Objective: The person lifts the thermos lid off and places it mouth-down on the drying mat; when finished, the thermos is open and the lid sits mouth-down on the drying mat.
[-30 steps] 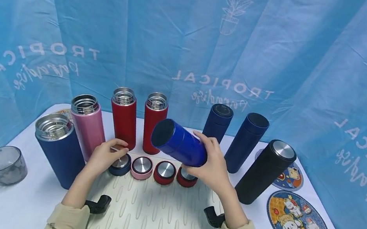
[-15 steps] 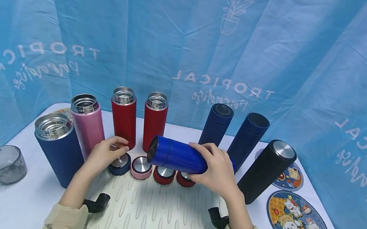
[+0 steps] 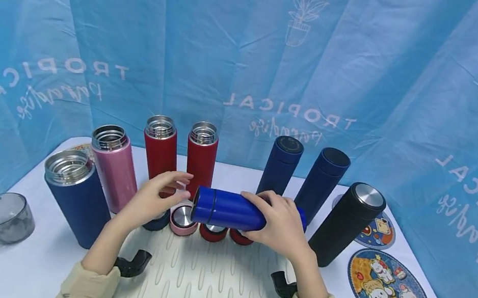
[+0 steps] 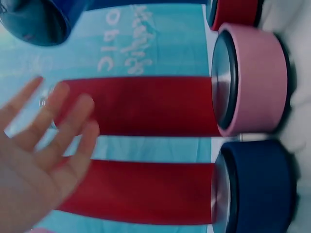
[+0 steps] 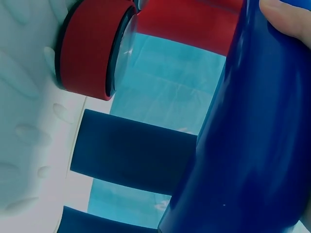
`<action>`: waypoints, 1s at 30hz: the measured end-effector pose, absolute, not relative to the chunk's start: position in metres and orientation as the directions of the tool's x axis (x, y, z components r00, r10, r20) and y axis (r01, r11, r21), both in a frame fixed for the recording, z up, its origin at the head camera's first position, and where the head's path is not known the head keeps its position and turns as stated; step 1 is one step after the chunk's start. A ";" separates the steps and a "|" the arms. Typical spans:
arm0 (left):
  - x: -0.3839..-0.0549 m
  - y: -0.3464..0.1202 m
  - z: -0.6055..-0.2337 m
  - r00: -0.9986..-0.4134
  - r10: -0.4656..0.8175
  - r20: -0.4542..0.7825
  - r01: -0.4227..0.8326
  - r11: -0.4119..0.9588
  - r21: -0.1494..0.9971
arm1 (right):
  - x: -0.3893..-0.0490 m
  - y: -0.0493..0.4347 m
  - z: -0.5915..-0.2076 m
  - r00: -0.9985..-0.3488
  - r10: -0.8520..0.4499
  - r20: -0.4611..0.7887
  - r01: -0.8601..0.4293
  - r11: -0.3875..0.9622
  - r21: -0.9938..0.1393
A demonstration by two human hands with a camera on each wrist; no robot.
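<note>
A bright blue thermos (image 3: 230,209) lies sideways in the air, its lidded end pointing left. My right hand (image 3: 280,225) grips it around the body from above; the thumb also shows on it in the right wrist view. My left hand (image 3: 156,199) hovers just left of the lidded end with spread, slightly bent fingers, holding nothing and apart from the thermos in the left wrist view. Below are a navy lid (image 4: 265,187), a pink lid (image 4: 260,80) and two red lids (image 5: 92,48), in a row and partly hidden by the hands and thermos.
Lidless thermoses stand at left: navy (image 3: 81,208), pink (image 3: 117,172) and two red (image 3: 160,150). Lidded ones stand at right: two dark blue (image 3: 319,186) and one black (image 3: 343,226). A grey glass bowl (image 3: 3,217) sits far left, a cartoon mat (image 3: 389,293) far right.
The blue thermos has turned from tilted to level and come down with my right hand. My left hand has moved right, from above the navy lid to near the thermos's lidded end.
</note>
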State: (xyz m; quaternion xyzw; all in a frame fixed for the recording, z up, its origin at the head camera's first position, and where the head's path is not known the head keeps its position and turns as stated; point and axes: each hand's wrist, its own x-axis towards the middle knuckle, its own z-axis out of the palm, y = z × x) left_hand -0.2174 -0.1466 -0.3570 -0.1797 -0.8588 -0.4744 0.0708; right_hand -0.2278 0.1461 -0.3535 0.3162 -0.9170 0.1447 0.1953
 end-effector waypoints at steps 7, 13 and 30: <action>-0.213 -0.131 -0.361 -0.848 0.433 0.304 0.469 0.348 0.812 | -0.227 0.147 -0.356 -0.723 -0.535 0.437 -0.639 0.759 -0.126; -0.214 -0.127 -0.365 -0.861 0.405 0.307 0.443 0.303 0.844 | -0.227 0.145 -0.356 -0.723 -0.538 0.433 -0.638 0.760 -0.121; -0.214 -0.129 -0.367 -0.888 0.322 0.329 0.421 0.277 0.864 | -0.224 0.140 -0.356 -0.663 -0.573 0.482 -0.667 0.744 -0.035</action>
